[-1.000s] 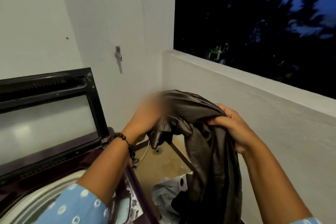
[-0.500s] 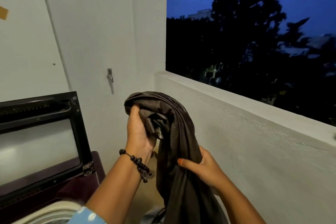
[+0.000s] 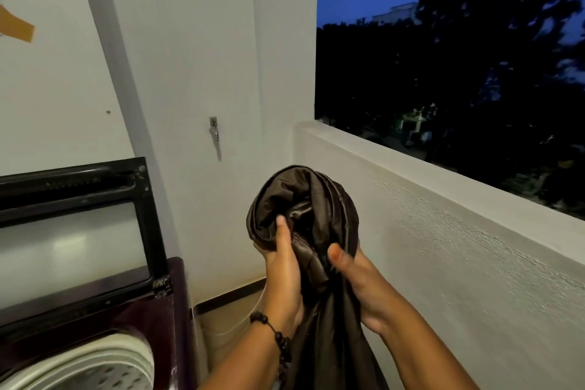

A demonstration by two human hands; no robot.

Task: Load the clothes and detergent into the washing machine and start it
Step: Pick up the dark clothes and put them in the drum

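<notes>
A dark brown shiny garment (image 3: 311, 206) is bunched into a thick roll in front of me, its tail hanging down between my forearms. My left hand (image 3: 283, 266), with a black bead bracelet at the wrist, grips the roll from the left, thumb pressed into the folds. My right hand (image 3: 357, 282) grips it from the right, thumb on the cloth. The top-loading washing machine (image 3: 164, 310) stands at the lower left, dark maroon. Its glass lid (image 3: 79, 231) is raised against the wall and the white tub rim (image 3: 104, 358) shows. No detergent is in view.
A white parapet wall (image 3: 443, 215) runs along the right, with dark trees and dusk sky beyond. A metal latch (image 3: 214, 131) hangs on the white wall behind. A strip of tan floor (image 3: 228, 313) lies between the machine and the parapet.
The garment is gathered tighter into a roll. My right hand climbed up the cloth to sit level with my left. The view shifted right, away from the machine.
</notes>
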